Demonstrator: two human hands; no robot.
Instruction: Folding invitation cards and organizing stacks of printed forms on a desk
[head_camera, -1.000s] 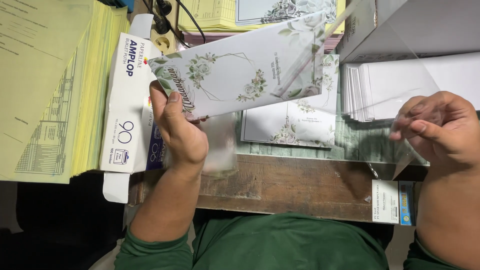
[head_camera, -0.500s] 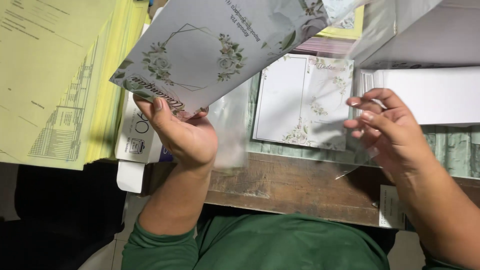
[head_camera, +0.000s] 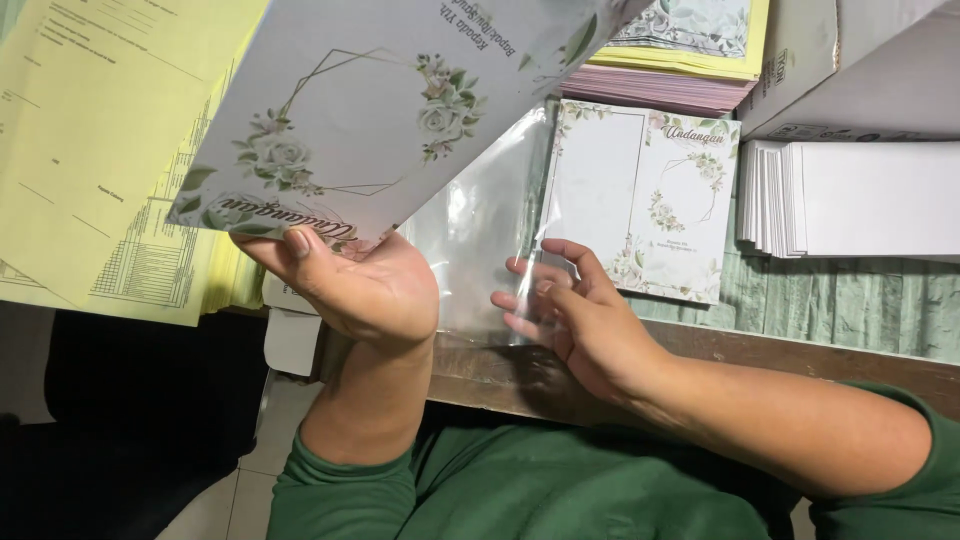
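Observation:
My left hand (head_camera: 355, 285) holds up a large floral invitation card (head_camera: 400, 105) by its lower edge, thumb on the front, tilted over the table. My right hand (head_camera: 565, 315) pinches the edge of a clear plastic sleeve (head_camera: 480, 225) that hangs just right of the left hand, below the card. A second floral card (head_camera: 645, 195) lies flat on the table behind the right hand's fingers.
A stack of yellow printed forms (head_camera: 95, 150) lies at the left. White envelopes (head_camera: 850, 210) are stacked at the right, under a grey box (head_camera: 860, 65). Pink and yellow paper stacks (head_camera: 670, 85) sit at the back. The wooden table edge (head_camera: 780, 355) runs in front of me.
My right hand has moved left toward the left hand and now grips the clear sleeve. The raised card has come closer and higher in view.

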